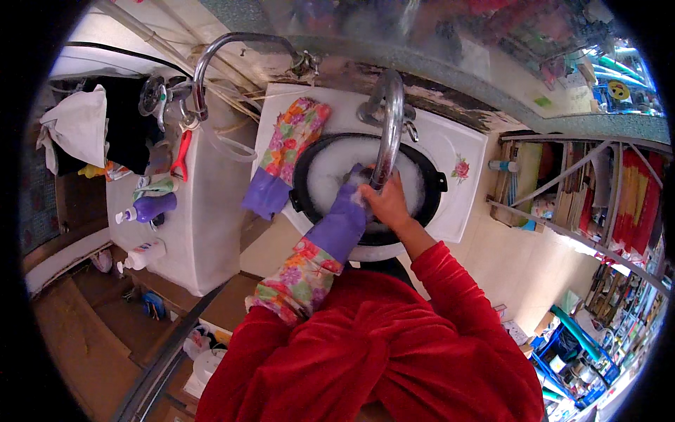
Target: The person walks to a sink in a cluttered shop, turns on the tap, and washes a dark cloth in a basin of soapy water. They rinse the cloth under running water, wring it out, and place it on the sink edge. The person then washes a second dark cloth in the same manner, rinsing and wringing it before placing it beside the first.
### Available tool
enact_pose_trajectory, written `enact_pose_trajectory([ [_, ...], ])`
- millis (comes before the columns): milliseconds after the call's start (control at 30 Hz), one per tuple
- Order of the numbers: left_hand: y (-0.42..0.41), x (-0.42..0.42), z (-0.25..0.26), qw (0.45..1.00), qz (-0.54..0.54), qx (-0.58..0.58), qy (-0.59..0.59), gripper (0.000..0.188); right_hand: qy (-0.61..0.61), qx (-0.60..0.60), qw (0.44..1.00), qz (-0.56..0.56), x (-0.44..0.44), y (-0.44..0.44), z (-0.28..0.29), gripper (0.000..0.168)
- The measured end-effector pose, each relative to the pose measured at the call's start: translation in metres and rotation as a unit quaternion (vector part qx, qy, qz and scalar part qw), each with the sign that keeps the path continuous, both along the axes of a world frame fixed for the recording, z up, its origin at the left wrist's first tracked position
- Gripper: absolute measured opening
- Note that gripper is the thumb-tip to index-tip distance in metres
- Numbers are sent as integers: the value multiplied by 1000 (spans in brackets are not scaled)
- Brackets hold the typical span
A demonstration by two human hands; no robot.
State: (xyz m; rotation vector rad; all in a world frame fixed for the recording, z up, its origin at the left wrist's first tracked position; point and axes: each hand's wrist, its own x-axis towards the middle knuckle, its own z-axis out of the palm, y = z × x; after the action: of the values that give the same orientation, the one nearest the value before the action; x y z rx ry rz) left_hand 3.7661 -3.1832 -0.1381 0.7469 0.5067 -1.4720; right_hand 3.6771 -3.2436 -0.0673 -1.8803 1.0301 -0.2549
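My left hand (356,190) wears a purple rubber glove with a floral sleeve cuff. It reaches into a black oval basin (433,211) of white suds (329,169). Bare, my right hand (389,203) is right beside it, with the thumb touching or close to the glove. The curved chrome faucet spout (391,132) passes in front of the fingers of both hands, so whatever lies between them is hidden. The basin sits in a white washbasin (453,137) with a rose print. The other purple glove with a floral cuff (287,153) lies on the washbasin's left rim.
At left, a white cabinet or appliance (213,211) bears a red-handled peeler (182,155), a purple pump bottle (150,207) and a white bottle (145,254). A second chrome spout (198,79) arches at upper left. Metal shelving (559,174) stands at right. A mirror (411,31) is behind the faucet.
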Motion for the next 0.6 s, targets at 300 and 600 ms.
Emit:
enact_pose_trajectory([
  [300, -6, -1, 27, 924, -127, 144, -331, 35, -18, 137, 982, -131, -3, 2, -67, 55],
  [600, -1, 21, 72, 940, -162, 122, -274, 53, -61, 381, 922, -16, -20, -38, -31, 70],
])
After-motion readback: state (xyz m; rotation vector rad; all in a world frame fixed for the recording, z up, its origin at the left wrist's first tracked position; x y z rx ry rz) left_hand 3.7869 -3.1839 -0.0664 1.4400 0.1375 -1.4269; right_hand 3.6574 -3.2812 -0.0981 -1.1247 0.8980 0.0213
